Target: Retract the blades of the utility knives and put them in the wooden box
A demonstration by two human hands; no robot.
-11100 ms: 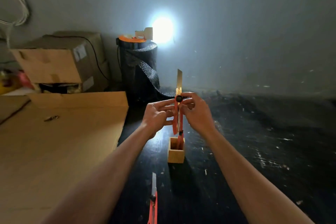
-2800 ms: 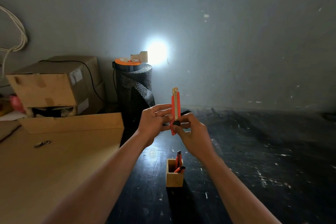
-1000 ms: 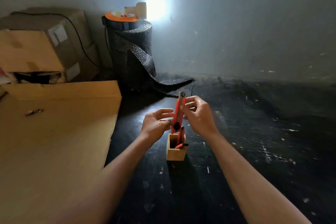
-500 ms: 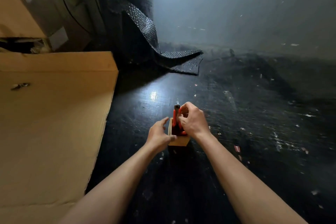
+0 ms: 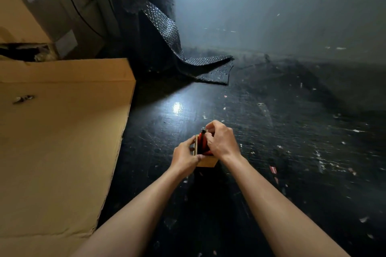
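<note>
Knives (image 5: 202,142) upright in wooden box (image 5: 206,161), right fingers (image 5: 208,134) touching tops.

Two bare forearms (no sleeves, no jewellery).

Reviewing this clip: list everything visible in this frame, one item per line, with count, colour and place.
wooden box: one, light wood, on the floor at centre, between both hands
utility knives: red, standing in the box; count unclear
cardboard sheet: one, tan, flat on the left
cardboard box: one, brown, far left
bubble wrap roll: one, dark, against the wall, end trailing on the floor
floor: black, scuffed
left hand: steadies the box's left side
right hand: grip on a knife in the box
</note>
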